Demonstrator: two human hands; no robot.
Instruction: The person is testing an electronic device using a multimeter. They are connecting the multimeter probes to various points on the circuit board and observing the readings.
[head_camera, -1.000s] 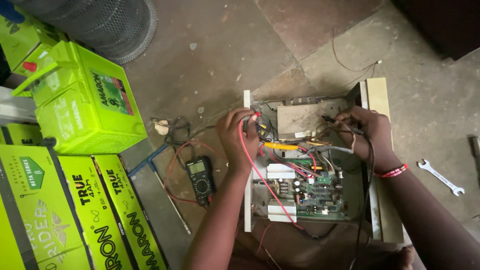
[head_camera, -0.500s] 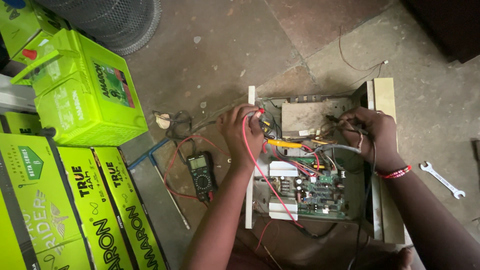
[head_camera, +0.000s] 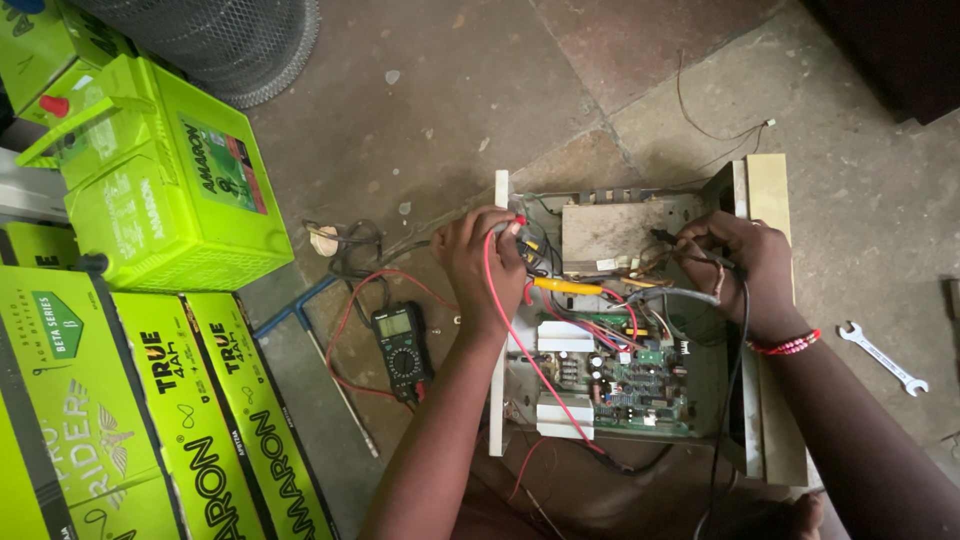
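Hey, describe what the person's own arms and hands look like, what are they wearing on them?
Both forearms are bare, with no sleeves and no gloves in view. The right hand has a band of red and white beads around its wrist. The left hand and its wrist carry nothing: no watch or band shows. Whether any fingers bear rings is too small to tell.
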